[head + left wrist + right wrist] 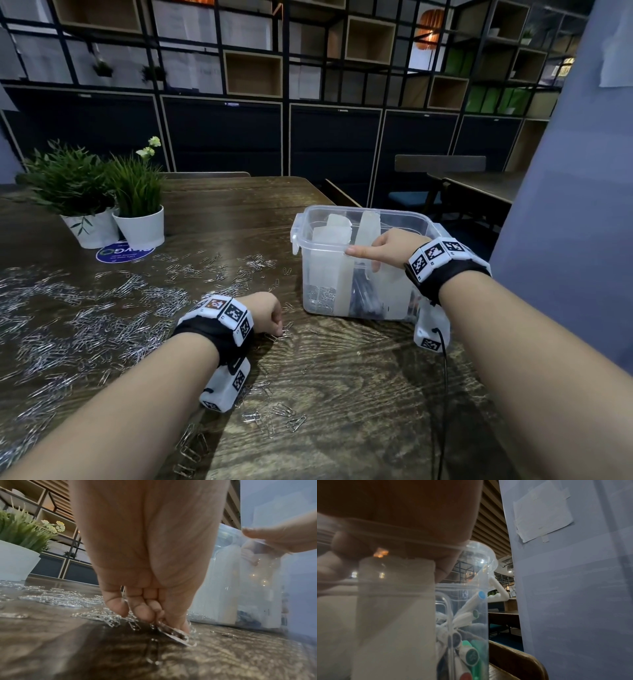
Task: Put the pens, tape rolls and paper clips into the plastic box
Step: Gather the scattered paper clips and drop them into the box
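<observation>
Nearest, left hand (265, 313) just left of the plastic box (359, 260), fingers bunched, pinching paper clips (175, 631) off the table (342, 394). Right hand (387, 248) clamped over the box's near rim, forefinger straight. Pens (471, 654) inside. Beyond: loose clips, two potted plants (102, 192).

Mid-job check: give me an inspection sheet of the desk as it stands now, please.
Surface: dark wooden table, grain visible.
Job's things: clear plastic box open, holding marker pens and some clips; loose paper clips spread widely at left.
Clutter: two potted plants, round blue sticker.
Hands: left hand pinches clips on the table; right hand grips the box's near rim.
Cables: black cable from the right wrist camera.
Surroundings: grid shelving, dark cabinets, chair, second table.
</observation>
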`<state>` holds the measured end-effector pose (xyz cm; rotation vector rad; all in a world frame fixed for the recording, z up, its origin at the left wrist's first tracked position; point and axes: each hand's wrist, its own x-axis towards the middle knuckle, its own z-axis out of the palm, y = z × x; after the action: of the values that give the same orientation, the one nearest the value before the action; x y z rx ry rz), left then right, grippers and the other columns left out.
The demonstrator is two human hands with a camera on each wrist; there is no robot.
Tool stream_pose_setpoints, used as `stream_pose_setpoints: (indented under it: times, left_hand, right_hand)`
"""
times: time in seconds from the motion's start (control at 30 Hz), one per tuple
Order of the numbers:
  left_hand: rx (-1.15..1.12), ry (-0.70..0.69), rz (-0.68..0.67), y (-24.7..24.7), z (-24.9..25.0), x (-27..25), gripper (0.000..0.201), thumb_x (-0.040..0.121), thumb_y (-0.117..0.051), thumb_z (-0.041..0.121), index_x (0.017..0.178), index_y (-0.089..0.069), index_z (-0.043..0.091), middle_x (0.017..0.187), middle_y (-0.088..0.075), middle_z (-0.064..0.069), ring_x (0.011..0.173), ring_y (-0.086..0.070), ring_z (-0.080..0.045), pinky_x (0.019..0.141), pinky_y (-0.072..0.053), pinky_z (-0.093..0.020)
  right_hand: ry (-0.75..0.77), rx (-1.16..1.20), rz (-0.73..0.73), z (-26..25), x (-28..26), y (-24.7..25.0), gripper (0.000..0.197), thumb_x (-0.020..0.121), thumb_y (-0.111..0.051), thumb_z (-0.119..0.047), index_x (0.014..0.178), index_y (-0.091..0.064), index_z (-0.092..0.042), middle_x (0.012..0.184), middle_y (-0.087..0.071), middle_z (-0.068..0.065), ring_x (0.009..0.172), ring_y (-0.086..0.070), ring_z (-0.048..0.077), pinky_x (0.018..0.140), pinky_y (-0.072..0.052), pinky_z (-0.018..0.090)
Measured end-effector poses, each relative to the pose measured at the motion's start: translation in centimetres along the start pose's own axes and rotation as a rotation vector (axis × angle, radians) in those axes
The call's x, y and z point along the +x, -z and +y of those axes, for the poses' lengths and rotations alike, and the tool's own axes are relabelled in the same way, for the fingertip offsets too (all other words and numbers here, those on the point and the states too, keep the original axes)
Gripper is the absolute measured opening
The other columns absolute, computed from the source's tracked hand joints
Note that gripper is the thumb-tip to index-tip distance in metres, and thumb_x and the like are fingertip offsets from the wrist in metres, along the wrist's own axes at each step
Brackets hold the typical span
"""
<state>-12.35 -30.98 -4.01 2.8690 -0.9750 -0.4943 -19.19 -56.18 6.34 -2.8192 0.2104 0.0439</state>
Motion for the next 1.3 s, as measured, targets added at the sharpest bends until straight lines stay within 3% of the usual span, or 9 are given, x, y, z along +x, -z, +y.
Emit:
stream_pose_setpoints:
  times: [0.1, 0.23, 0.5, 0.63, 0.73, 0.87, 0.97, 1.17, 1.3]
  left_hand:
    - [0.095, 0.016, -0.025, -0.4, -0.2, 0.0, 0.020, 0.095, -0.055, 0.025, 0.078, -0.051, 0.014, 0.081, -0.051, -0.004, 0.075, -0.045, -0.018, 0.054, -0.032, -0.020]
    - [0.012, 0.002, 0.067, 0.4, -0.9, -0.8, 0.015, 0.096, -0.052, 0.022, 0.096, -0.064, 0.013, 0.093, -0.062, 0.002, 0.081, -0.052, -0.010, 0.071, -0.038, -0.020]
    - [-0.264, -0.042, 0.565, 7.1, -0.6, -2.0, 0.011, 0.096, -0.053, 0.023, 0.087, -0.058, 0.021, 0.079, -0.053, 0.018, 0.071, -0.051, 0.002, 0.067, -0.041, -0.017]
    - [-0.372, -0.066, 0.819, 9.3, 2.0, -0.7, 0.010, 0.091, -0.060, 0.028, 0.082, -0.060, 0.025, 0.082, -0.060, 0.013, 0.078, -0.055, -0.008, 0.074, -0.045, -0.029]
    - [-0.345, -0.027, 0.798, 9.3, 4.0, 1.2, 0.012, 0.085, -0.065, 0.041, 0.075, -0.065, 0.035, 0.084, -0.065, 0.015, 0.092, -0.056, -0.009, 0.087, -0.044, -0.038]
    - [-0.183, 0.081, 0.708, 9.2, 5.2, 3.0, 0.023, 0.093, -0.051, 0.050, 0.100, -0.070, 0.039, 0.107, -0.066, 0.011, 0.118, -0.046, -0.018, 0.095, -0.037, -0.042]
    - [-0.224, 0.025, 0.678, 9.3, 4.8, 3.2, 0.033, 0.099, -0.038, 0.046, 0.114, -0.066, 0.036, 0.125, -0.057, 0.006, 0.127, -0.035, -0.025, 0.097, -0.033, -0.046]
    - [-0.453, 0.106, 0.777, 7.7, -0.1, 2.0, 0.039, 0.097, -0.029, 0.041, 0.122, -0.056, 0.027, 0.124, -0.055, -0.006, 0.118, -0.047, -0.029, 0.100, -0.040, -0.047]
    - [-0.443, 0.264, 0.551, 4.5, -3.1, 0.0, 0.040, 0.095, -0.049, 0.040, 0.124, -0.053, 0.014, 0.125, -0.058, -0.012, 0.110, -0.056, -0.026, 0.095, -0.045, -0.035]
  right_hand:
    - [0.001, 0.000, 0.000, 0.0, 0.0, 0.0, 0.067, 0.076, -0.045, -0.082, 0.065, -0.067, -0.020, 0.087, -0.063, -0.005, 0.082, -0.056, 0.011, 0.075, -0.039, 0.031]
    - [0.001, 0.003, 0.001, 0.1, 0.1, 0.0, 0.067, 0.076, -0.046, -0.082, 0.065, -0.069, -0.020, 0.089, -0.063, -0.005, 0.082, -0.055, 0.010, 0.076, -0.038, 0.032]
    - [0.004, 0.024, -0.001, 0.0, -0.1, 0.0, 0.067, 0.076, -0.047, -0.081, 0.068, -0.070, -0.018, 0.089, -0.063, -0.005, 0.081, -0.055, 0.009, 0.076, -0.039, 0.031]
    - [0.004, 0.025, 0.006, 0.0, -0.1, 0.1, 0.066, 0.076, -0.048, -0.081, 0.067, -0.069, -0.018, 0.085, -0.064, -0.003, 0.078, -0.056, 0.011, 0.070, -0.039, 0.030]
    - [-0.003, 0.014, 0.004, 0.2, 0.0, 0.0, 0.068, 0.073, -0.048, -0.084, 0.067, -0.070, -0.019, 0.080, -0.064, -0.003, 0.077, -0.057, 0.011, 0.073, -0.042, 0.031]
    - [0.006, 0.009, 0.008, 0.4, 0.2, -0.1, 0.070, 0.070, -0.047, -0.086, 0.068, -0.071, -0.020, 0.083, -0.068, 0.001, 0.078, -0.060, 0.013, 0.072, -0.044, 0.030]
    - [0.021, 0.009, 0.006, 0.4, 0.3, -0.1, 0.068, 0.072, -0.047, -0.085, 0.065, -0.069, -0.021, 0.077, -0.064, -0.003, 0.077, -0.058, 0.011, 0.069, -0.040, 0.029]
    - [0.031, 0.031, 0.004, 0.3, 0.1, 0.0, 0.069, 0.074, -0.048, -0.082, 0.069, -0.071, -0.017, 0.087, -0.066, -0.002, 0.080, -0.057, 0.010, 0.067, -0.037, 0.029]
    - [0.025, 0.026, 0.000, 0.2, 0.0, 0.0, 0.072, 0.074, -0.048, -0.082, 0.075, -0.074, -0.015, 0.092, -0.065, -0.004, 0.081, -0.054, 0.008, 0.067, -0.034, 0.029]
